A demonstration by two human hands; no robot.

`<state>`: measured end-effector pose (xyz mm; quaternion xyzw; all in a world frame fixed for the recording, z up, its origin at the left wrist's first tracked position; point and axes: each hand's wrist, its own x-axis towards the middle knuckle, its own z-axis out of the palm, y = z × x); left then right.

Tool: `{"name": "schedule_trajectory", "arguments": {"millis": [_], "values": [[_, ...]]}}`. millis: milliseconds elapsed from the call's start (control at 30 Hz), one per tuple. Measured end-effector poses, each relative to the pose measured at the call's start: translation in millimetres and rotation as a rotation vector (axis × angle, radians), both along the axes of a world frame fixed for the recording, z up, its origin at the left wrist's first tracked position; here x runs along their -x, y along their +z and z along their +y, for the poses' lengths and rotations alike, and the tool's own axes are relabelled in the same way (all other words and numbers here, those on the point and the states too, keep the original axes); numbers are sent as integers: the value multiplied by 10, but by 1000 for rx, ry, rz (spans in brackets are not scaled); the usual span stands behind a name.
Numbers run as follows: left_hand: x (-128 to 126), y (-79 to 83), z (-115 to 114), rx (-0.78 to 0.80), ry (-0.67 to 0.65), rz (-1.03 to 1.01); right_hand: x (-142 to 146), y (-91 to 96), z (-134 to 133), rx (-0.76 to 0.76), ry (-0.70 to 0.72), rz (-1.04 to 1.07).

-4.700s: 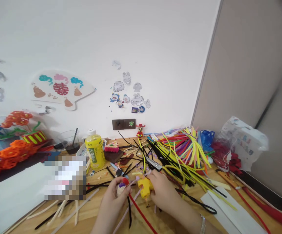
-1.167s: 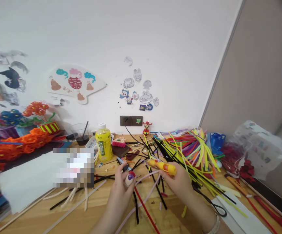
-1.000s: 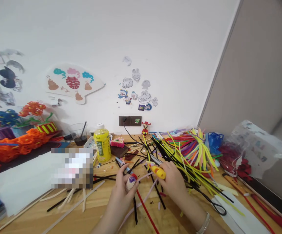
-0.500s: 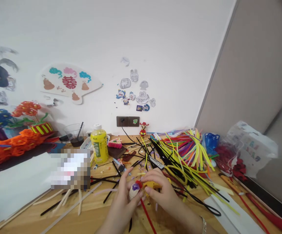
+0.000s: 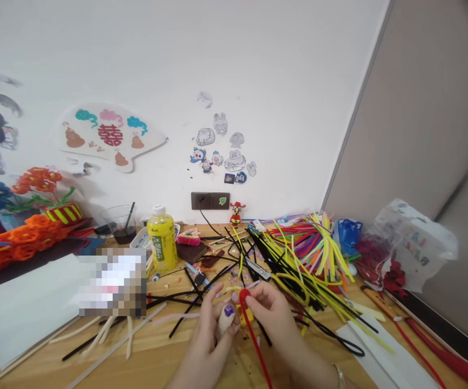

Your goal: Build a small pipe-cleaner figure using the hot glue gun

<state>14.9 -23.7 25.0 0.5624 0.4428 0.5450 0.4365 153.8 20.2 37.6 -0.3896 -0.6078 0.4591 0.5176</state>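
Observation:
My left hand (image 5: 207,337) grips a small cream-coloured figure (image 5: 224,321) with a purple top, held upright between thumb and fingers. My right hand (image 5: 270,316) pinches a red pipe cleaner (image 5: 253,340) near its fuzzy red tip, and the stem hangs down towards the table. A yellow tool (image 5: 245,319) sits low between my hands, partly hidden by my right hand, so I cannot tell if it is held. Loose black and pale pipe cleaners (image 5: 189,294) lie beside my left hand.
A wooden table (image 5: 153,346) holds a large heap of coloured pipe cleaners (image 5: 302,259), scissors (image 5: 258,270) and a yellow bottle (image 5: 161,244). Orange craft flowers (image 5: 23,243) stand at the left, a plastic bag (image 5: 412,243) at the right.
My right hand has moved from holding the yellow tool up to pinching the red pipe cleaner's tip. The yellow tool now sits lower, and my hands have come closer together.

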Motion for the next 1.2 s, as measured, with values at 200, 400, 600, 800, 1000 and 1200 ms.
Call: {"name": "schedule_trajectory", "arguments": {"millis": [200,400,600,800,1000,1200], "values": [[18,-11,18,34,10,53,-72,46,-5,-262,-109,-273],[30,13,12,18,11,166,-101,43,-61,-576,-126,-496],[8,83,-10,-2,69,284,-112,114,-95,-854,-119,-590],[17,68,-1,-32,101,328,-139,140,-107,-1153,-220,-734],[48,35,14,-44,98,340,-152,152,-100,-1240,-218,-806],[27,57,9,-41,109,268,-144,134,-84,-1229,-211,-824]]}}
